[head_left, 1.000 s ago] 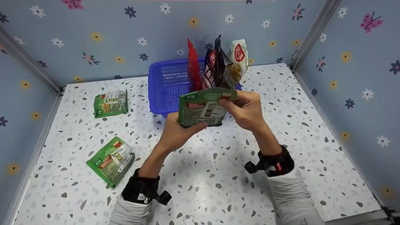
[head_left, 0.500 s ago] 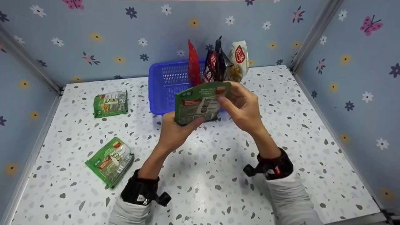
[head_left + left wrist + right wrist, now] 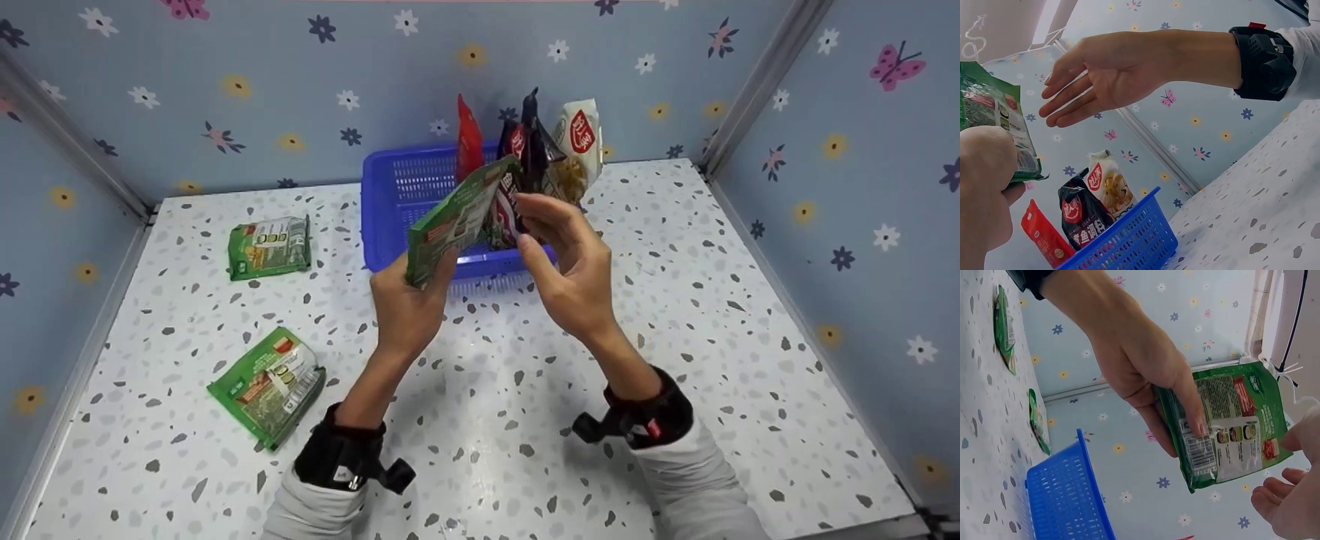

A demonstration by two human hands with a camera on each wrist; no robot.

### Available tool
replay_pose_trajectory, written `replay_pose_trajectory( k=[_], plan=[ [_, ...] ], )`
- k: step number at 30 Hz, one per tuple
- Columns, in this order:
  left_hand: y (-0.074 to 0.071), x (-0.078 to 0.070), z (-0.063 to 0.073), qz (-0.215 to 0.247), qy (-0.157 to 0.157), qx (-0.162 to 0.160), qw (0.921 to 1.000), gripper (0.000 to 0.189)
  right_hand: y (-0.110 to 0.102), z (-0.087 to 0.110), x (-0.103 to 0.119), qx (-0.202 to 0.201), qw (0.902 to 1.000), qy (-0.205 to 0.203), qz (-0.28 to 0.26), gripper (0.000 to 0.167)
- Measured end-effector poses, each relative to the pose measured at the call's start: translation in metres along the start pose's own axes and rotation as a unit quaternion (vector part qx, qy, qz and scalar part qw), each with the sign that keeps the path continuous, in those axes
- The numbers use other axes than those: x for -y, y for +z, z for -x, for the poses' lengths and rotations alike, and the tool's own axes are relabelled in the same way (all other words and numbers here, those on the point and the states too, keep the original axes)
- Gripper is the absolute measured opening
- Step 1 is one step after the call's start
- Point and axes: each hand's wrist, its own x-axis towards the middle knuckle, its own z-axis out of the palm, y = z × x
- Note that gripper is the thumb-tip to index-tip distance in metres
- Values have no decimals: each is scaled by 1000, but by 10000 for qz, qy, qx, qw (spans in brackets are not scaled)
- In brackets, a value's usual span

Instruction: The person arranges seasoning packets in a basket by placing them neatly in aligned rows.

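Far L, nr edge: green food packet [image 3: 268, 390] lies flat, angled, on speckled tbl [image 3: 480, 420]; 2nd green packet [image 3: 270, 247] lies behind it. Next, L hand [image 3: 405, 311] holds 3rd green packet [image 3: 459, 216] tilted up in mid-air, thumb on printed back w/ barcode, fingers behind. Blue plastic basket [image 3: 381, 225] sits beyond, nr flowered wall [image 3: 262, 45]; upright in it: red pouch [image 3: 469, 142], then blk pouch [image 3: 534, 150]. R hand [image 3: 566, 262] is nr 3rd packet but apart, fingers loosely bent, thumb spread, nothing held. White pouch [image 3: 581, 142] w/ food pic is rightmost in basket.

Green, glossy, barcoded packet [image 3: 1224, 422]: held up, tilted, near blue basket [image 3: 381, 214].
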Motion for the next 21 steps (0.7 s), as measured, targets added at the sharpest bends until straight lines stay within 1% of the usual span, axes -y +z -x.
replay_pose_trajectory(
  k=[3,6,10,14,17,21],
  plan=[
    [2,2,0,-362,366,-222,9984,31,9,4,5,168,9998,113,-80,48],
    [4,4,0,-631,838,-463,9934,37,19,9,10,443,9985,306,-116,58],
    [7,6,1,-1011,1348,-774,9827,41,30,16,17,708,9954,641,-90,73],
    [11,7,4,-1394,1721,-972,9703,43,37,21,19,665,9931,968,-37,82],
    [15,10,7,-1653,1982,-1013,9608,44,40,23,19,546,9920,1136,27,77],
    [18,15,12,-1999,2383,-1019,9449,45,43,25,17,351,9898,1379,111,58]
  ],
)
